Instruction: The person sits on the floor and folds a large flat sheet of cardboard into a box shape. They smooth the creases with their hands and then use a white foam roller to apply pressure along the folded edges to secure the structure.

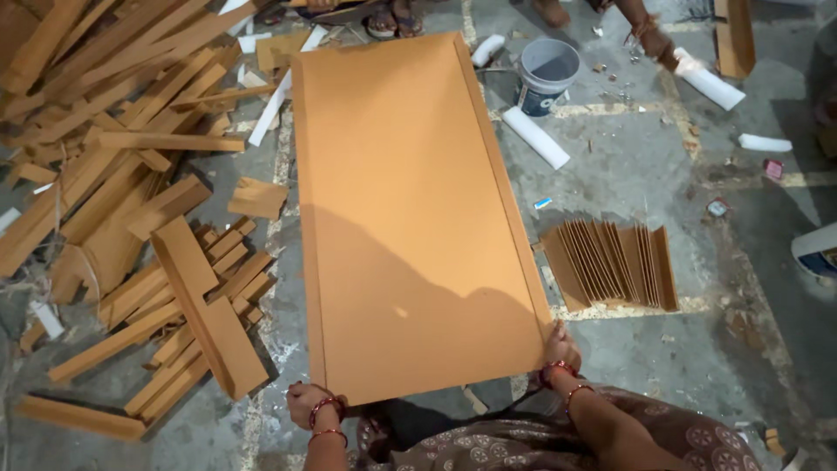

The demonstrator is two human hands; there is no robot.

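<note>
Left hand (305,403) fingers hidden under the near corner of the orange board (410,209); grip cannot be made out. Another person at far edge cut off by the frame: only sandalled feet (392,19) and a forearm (649,30) show. Container (818,249) at right edge cropped; small debris near the bucket (545,74) too small to tell.

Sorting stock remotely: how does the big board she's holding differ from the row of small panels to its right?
The big board lies flat, one long piece held by the left hand and right hand. The small panels are short, many, standing on edge, untouched. Both are the same orange-brown.
</note>
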